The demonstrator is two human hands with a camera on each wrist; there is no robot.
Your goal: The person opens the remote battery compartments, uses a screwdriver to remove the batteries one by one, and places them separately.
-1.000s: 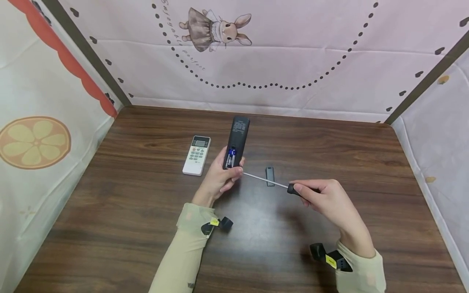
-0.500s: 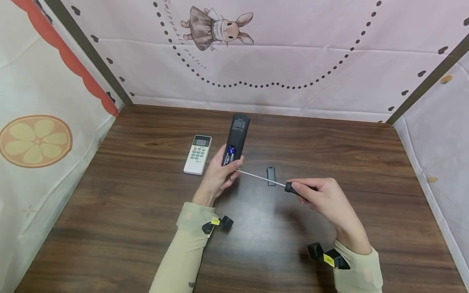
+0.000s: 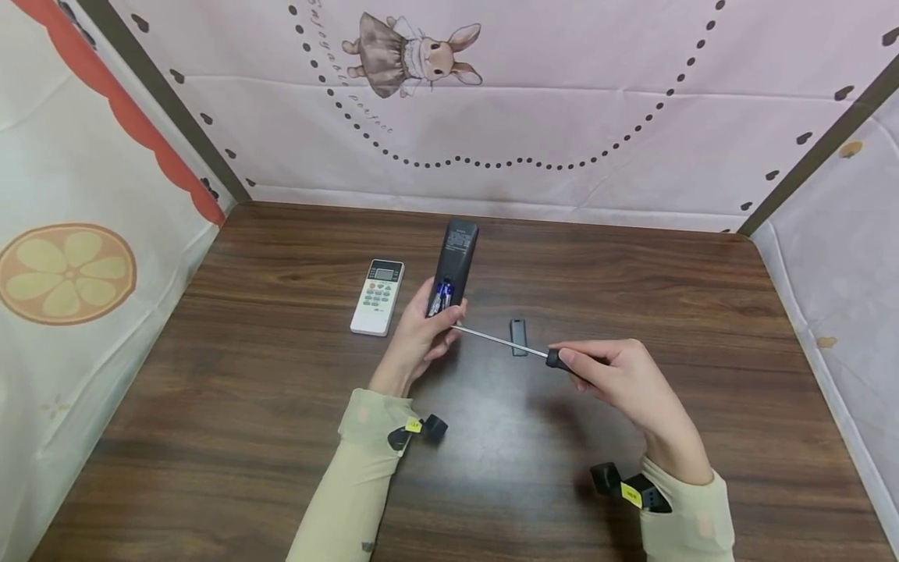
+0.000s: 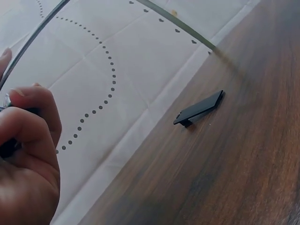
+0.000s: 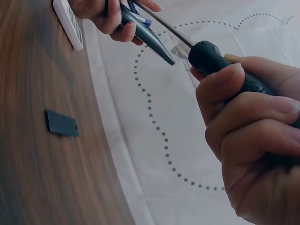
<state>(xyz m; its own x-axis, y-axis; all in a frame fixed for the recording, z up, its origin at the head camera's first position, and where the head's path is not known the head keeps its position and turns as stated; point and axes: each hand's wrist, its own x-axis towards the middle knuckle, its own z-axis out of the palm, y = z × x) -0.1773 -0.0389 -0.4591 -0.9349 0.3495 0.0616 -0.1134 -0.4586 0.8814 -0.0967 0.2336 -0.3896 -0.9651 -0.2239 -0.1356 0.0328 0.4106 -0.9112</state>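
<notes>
My left hand (image 3: 417, 336) holds a black remote control (image 3: 458, 250), its back toward the head camera. In its uncovered battery compartment sit blue-and-silver batteries (image 3: 442, 297); in the right wrist view a blue battery end (image 5: 146, 21) stands proud of the casing. My right hand (image 3: 621, 378) grips a screwdriver by its black handle (image 5: 208, 58), fingers wrapped around it. The screwdriver's thin metal shaft (image 3: 499, 339) reaches left to the remote's lower end, where its tip is hidden by the left thumb. The small dark battery cover (image 3: 518, 338) lies on the table beneath the shaft.
A white remote control (image 3: 378, 298) with a small screen lies on the wooden table (image 3: 267, 406), left of the left hand. Printed cloth walls (image 3: 548, 117) rise behind the table and at both sides. Each wrist carries a small black camera (image 3: 435, 428).
The screwdriver and right hand have shifted slightly left, its tip moving further in behind the left thumb. Inside the compartment the batteries look more tilted than before. The left hand keeps its grip.
</notes>
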